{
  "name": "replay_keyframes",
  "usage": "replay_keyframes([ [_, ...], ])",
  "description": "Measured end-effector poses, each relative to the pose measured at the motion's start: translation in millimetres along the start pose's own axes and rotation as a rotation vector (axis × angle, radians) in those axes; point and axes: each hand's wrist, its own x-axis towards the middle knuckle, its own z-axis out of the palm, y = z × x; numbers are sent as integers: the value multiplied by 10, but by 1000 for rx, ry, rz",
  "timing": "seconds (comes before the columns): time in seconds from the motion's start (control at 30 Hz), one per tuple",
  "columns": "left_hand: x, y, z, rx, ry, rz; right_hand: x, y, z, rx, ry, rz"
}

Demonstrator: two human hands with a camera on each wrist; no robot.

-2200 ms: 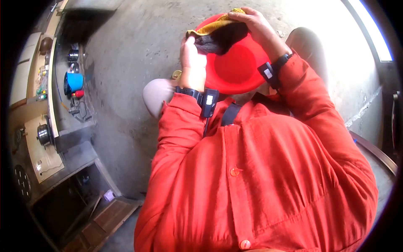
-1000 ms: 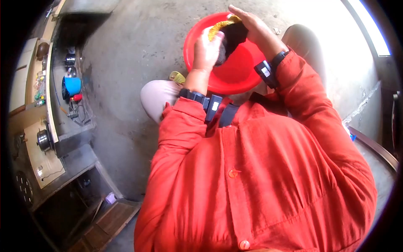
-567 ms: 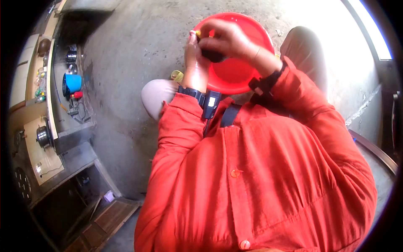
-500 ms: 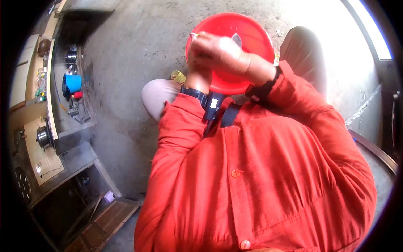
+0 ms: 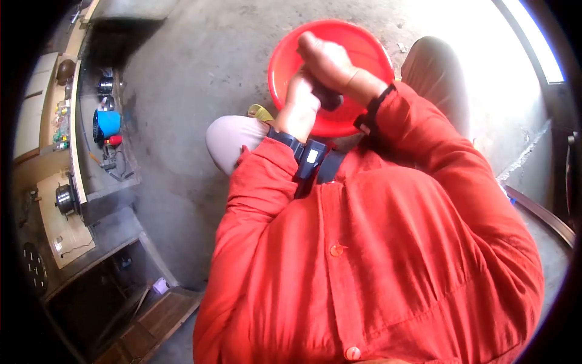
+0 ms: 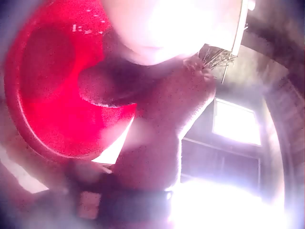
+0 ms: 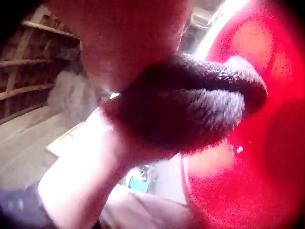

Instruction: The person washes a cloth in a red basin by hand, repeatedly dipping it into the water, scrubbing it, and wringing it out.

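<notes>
A fuzzy dark cloth (image 7: 195,109) is bunched into a thick folded roll between both hands. In the head view a dark end of it shows below the right hand, over the red basin. My left hand (image 5: 300,100) grips it from the left, fingers mostly hidden. My right hand (image 5: 328,65) is curled round it just above, thumb side up, pressed close against the left. Right under both hands stands the red plastic basin (image 5: 279,67). Glare washes out much of the left wrist view, where a dark fold of cloth hangs over the basin.
A knee shows on either side of the basin, with a yellow-green slipper (image 5: 260,113) by the left one. Grey concrete floor (image 5: 194,79) surrounds them. Along the left stand a blue bucket (image 5: 108,123), a metal pot (image 5: 64,199) and wooden shelving.
The cloth, earlier stretched between both hands with its yellow edge showing, is now gathered into a tight bunch. My right hand has come across to the left and closed round it beside the left hand.
</notes>
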Motion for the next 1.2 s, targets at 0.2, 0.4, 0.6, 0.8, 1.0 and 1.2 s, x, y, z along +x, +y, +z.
replay_keyframes([
  [0.2, -155, 153, 295, 131, -73, 252, 341, 427, -258, 206, 87, 238],
  [0.4, -369, 353, 476, 159, -51, 308, 284, 433, -523, 621, -185, 293],
  [0.6, -236, 348, 245, -128, 47, 387, -30, 952, -281, 611, -419, 319],
  [0.8, -143, 273, 53, -156, 145, 563, -52, 634, -355, 1097, -287, 505],
  [1.0, 218, 160, -445, -212, 13, 404, -2, -135, -389, 494, -285, 122],
  [1.2, 200, 17, -394, 174, -192, 521, -171, -293, -34, -281, -68, -525],
])
